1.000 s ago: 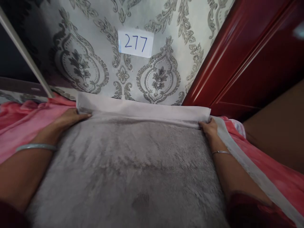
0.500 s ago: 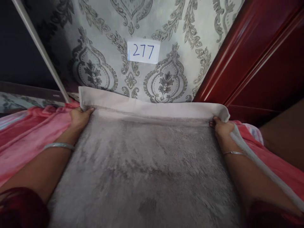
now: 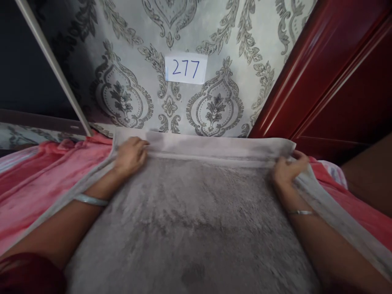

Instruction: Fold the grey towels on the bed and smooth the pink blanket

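We have the far edge of the grey plush blanket point(image 3: 190, 212) turned back into a pale strip just below the 277 label point(image 3: 185, 68); left hand point(image 3: 130, 155) and right hand point(image 3: 286, 169) pinch its corners. One fold made, the rest lies unfolded.

A pink bedspread point(image 3: 39, 179) lies at nine and three o'clock. At twelve, damask wallpaper point(image 3: 128, 49) carries a paper label point(image 3: 185, 68) reading 277. A dark red door point(image 3: 337, 73) stands at two o'clock.
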Motion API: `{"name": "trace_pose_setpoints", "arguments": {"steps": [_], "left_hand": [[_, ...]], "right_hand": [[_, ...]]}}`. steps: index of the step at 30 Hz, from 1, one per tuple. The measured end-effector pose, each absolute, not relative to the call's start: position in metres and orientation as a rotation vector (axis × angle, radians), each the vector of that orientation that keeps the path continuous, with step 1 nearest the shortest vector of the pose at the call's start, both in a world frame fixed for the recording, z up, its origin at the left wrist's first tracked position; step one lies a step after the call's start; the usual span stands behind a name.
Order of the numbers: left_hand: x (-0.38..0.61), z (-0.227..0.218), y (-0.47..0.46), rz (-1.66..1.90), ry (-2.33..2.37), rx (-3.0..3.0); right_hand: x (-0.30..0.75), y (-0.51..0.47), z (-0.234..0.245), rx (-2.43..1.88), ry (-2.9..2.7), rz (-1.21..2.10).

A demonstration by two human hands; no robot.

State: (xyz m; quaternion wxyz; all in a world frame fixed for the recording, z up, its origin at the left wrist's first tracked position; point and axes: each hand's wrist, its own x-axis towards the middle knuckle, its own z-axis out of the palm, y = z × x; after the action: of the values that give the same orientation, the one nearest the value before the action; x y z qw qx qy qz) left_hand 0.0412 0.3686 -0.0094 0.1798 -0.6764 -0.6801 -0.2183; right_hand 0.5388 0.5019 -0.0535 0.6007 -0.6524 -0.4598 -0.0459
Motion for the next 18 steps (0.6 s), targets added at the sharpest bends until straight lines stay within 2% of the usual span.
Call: {"name": "trace_pose_setpoints", "arguments": {"steps": [4, 7, 11, 18], "left_hand": [[0.095, -0.033, 0.382, -0.451, -1.587, -2.585], [0.109, -0.052, 0.386, -0.243, -1.622, -2.722], [0.1, -0.054, 0.382, -0.111, -1.768, -2.639], [0.05, -0.046, 0.369, -0.045, -2.051, -2.384]], "right_hand": [[0.446, 0.456, -0.055, -1.114, -2.119, 0.041], [0.396, 0.439, -0.065, -1.052, -2.668, 0.136], [0.41, 0.446, -0.066, -1.299, -2.781, 0.14], [0.529, 0.46, -0.071, -1.725, -2.644, -0.001]]}}
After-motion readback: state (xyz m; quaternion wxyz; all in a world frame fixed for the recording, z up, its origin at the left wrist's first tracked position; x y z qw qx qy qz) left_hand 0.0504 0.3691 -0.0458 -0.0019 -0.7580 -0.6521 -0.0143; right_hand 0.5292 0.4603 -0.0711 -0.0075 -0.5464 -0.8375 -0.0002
